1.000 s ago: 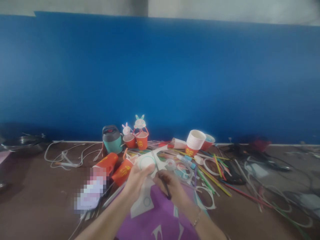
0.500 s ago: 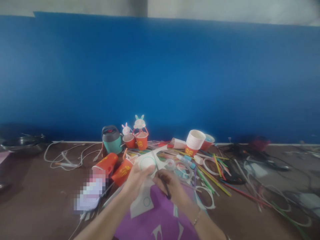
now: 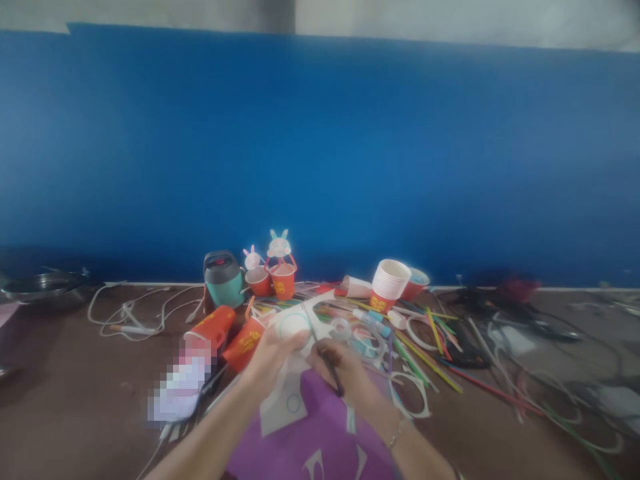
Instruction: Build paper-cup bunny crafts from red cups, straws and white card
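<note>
My left hand (image 3: 275,353) is closed on a sheet of white paper (image 3: 284,417) with circles drawn on it in blue-green. The thumb lies over the paper beside the larger circle. In my right hand (image 3: 345,373) is a pair of dark scissors (image 3: 327,367), the fingers wrapped round the handles. Its blades point up and meet the paper just right of the larger circle; how far they are apart is too blurred to tell. Below both hands lies a purple sheet (image 3: 320,447) with white paper scraps (image 3: 316,463) on it.
Orange paper cups (image 3: 213,328) lie at the left, near a teal jug (image 3: 223,283). Cups with rabbit figures (image 3: 280,247) stand behind. A cup stack (image 3: 390,283), a glue bottle (image 3: 373,321) and coloured sticks (image 3: 430,363) are on the right. White cables (image 3: 130,317) run at far left.
My right hand and the scissors have shifted very slightly to the right. My left hand and the paper stay almost where they were.
</note>
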`<state>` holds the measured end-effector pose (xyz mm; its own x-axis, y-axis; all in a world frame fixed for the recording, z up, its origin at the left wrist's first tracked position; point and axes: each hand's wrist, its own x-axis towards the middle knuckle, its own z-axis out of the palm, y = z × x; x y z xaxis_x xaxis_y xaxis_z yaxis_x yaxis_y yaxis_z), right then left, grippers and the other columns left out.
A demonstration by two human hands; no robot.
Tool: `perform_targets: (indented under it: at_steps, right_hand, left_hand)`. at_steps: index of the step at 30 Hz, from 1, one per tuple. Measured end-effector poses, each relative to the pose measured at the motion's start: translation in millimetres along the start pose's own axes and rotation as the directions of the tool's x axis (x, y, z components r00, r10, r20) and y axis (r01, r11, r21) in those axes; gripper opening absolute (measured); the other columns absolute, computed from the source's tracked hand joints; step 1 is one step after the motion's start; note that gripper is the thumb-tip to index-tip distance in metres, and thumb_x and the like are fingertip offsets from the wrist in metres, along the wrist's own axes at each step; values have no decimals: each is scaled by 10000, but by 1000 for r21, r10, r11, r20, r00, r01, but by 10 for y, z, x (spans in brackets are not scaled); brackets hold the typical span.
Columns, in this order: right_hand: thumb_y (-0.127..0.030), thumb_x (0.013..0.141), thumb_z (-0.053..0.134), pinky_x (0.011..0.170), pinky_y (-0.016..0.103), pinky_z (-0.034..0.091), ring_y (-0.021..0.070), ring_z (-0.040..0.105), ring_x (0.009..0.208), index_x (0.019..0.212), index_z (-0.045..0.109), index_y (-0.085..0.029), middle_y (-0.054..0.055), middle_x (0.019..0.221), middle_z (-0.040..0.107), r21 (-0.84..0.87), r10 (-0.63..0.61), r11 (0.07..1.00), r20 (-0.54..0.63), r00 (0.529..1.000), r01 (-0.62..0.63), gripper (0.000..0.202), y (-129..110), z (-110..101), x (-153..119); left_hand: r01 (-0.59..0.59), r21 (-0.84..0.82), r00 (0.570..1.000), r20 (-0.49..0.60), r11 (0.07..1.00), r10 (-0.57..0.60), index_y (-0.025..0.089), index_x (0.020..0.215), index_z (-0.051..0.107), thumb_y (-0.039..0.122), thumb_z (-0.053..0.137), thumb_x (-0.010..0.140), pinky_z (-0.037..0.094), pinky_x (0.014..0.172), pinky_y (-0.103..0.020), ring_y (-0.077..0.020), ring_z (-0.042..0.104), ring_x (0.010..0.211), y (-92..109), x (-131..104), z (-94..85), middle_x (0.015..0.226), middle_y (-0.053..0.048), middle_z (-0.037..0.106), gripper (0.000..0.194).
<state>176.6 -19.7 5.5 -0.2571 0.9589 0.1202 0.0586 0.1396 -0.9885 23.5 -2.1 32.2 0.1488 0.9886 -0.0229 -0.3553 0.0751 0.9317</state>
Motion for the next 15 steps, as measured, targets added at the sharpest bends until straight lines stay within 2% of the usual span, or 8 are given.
perform_targets:
  at_steps: [5, 11, 15]
  right_hand:
    - [-563, 762, 642, 443, 217, 241, 90, 317, 520, 682, 546, -179, -37, 557, 409, -7, 19, 1000, 13, 1000, -19, 404, -51, -15, -7]
    - [-660, 753, 578, 406, 222, 214, 77, 274, 446, 698, 541, -184, -62, 500, 358, 79, 60, 995, 63, 996, -65, 482, -90, -37, -7]
    - [-641, 740, 616, 399, 224, 201, 74, 272, 432, 691, 549, -186, -62, 494, 368, 76, 75, 994, 69, 995, -80, 463, -93, -51, -3]
  left_hand:
    - [3, -9, 999, 32, 1000, -2, 132, 885, 700, 291, 764, 700, 482, 673, -259, -161, 593, 715, 1, 7, -14, 808, -49, 683, 253]
    - [-5, 1, 998, 57, 1000, 5, 129, 867, 707, 310, 764, 704, 485, 666, -266, -167, 602, 704, -4, 12, -19, 805, -57, 689, 251]
    - [-13, 14, 995, 100, 1000, 12, 136, 920, 711, 304, 763, 710, 488, 682, -268, -171, 608, 733, 16, 20, -19, 823, -59, 692, 274]
